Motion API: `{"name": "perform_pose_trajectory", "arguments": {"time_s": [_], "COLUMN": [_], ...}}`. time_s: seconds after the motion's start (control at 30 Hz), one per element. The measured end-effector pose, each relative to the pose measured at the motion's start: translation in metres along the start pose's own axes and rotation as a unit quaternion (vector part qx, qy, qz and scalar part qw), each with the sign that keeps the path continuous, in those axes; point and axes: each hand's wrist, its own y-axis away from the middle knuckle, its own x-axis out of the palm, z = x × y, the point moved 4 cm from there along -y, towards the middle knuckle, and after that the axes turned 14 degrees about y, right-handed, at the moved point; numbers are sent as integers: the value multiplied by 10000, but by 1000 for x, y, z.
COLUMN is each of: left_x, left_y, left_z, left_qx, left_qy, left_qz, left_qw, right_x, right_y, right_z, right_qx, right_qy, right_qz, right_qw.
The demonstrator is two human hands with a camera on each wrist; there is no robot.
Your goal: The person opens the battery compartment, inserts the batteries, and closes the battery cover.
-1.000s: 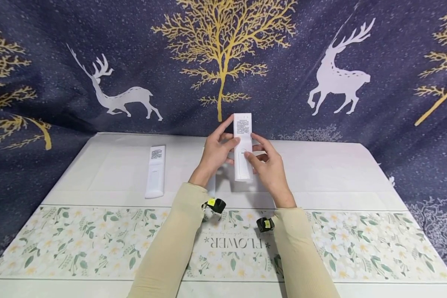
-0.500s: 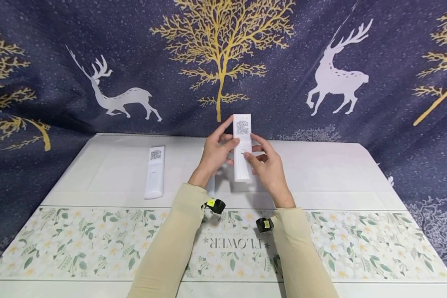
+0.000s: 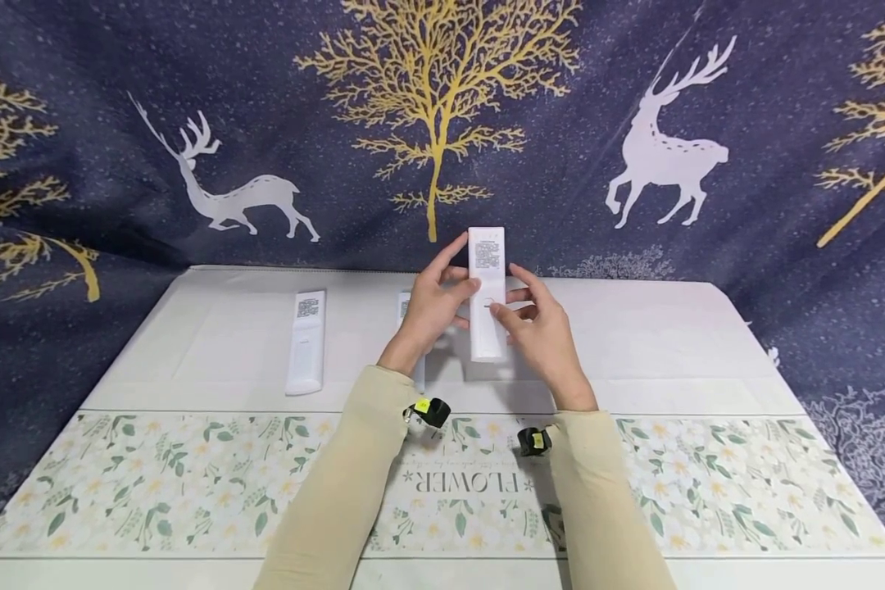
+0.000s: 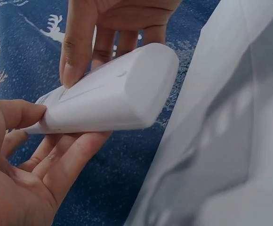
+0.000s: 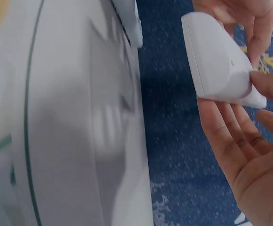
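Note:
Held up above the far part of the table is a white remote control (image 3: 490, 279), its back with the printed label and battery cover facing me. My left hand (image 3: 433, 310) grips its left edge, thumb on the back. From the right, my right hand (image 3: 544, 334) holds it with the thumb on the battery cover's notch and the fingers behind. In the left wrist view the lower end of the remote control (image 4: 113, 96) points toward the camera, and its cover looks in place. The right wrist view shows the remote control (image 5: 214, 59) between both hands.
A second white remote control (image 3: 306, 348) lies back up on the table at left. Another one (image 3: 403, 301) is partly hidden behind my left hand and wrist. A floral strip (image 3: 214, 483) crosses the table (image 3: 634, 344); a dark blue cloth (image 3: 531, 197) hangs behind.
Both hands and the held remote control have shifted slightly right. More of the remote control behind my left hand now shows. My thumbs stay on the back.

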Motion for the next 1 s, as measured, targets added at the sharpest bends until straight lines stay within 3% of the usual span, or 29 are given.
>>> {"name": "perform_pose_trajectory", "arguments": {"time_s": [0.37, 1.0], "left_x": [15, 30], "left_y": [3, 7], "left_z": [10, 37], "left_qx": [-183, -941], "left_qy": [-86, -653], "left_qz": [306, 259], "left_qw": [9993, 9931], "right_x": [-15, -20], "right_y": [-1, -2], "right_z": [-8, -22], "right_qx": [40, 761], "right_qy": [353, 1082], "right_qz": [366, 1351], "right_qw": [9987, 9820]}}
